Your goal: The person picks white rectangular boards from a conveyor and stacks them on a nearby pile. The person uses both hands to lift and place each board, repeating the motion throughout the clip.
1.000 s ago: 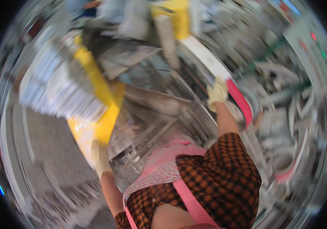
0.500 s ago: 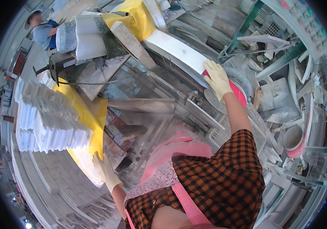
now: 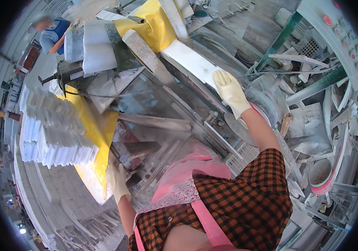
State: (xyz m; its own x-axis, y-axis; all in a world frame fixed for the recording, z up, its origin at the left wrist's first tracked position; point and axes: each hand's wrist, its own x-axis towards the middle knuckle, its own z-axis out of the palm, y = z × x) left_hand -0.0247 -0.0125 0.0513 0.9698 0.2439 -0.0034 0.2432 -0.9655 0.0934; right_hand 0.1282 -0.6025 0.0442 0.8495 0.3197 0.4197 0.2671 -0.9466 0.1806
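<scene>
Right hand (image 3: 231,94), gloved in pale cream, lies with its fingers together and outstretched over the near end of a long white strip (image 3: 189,58), palm down and not clenched. That strip runs away from the person along a narrow machine, and just behind the glove I can make out a curved red band (image 3: 257,109).

Left hand (image 3: 117,180) is loosely unfolded down by the edge of a yellow sheet (image 3: 99,165); I see nothing in its grasp, and from here I can't tell whether it touches the sheet. Above it, a tall stack of thin white slabs (image 3: 57,136) rises beside the yellow.

To my eye, the work in hand is steadying or pressing the white strip with one palm. I'd judge the next move calls for a flat, even touch, with fingertips minded near the band.

Farther out, a wooden beam (image 3: 158,121) lies between the hands, a grey tub (image 3: 320,172) sits at the right, and a co-worker (image 3: 53,37) stands beyond.
</scene>
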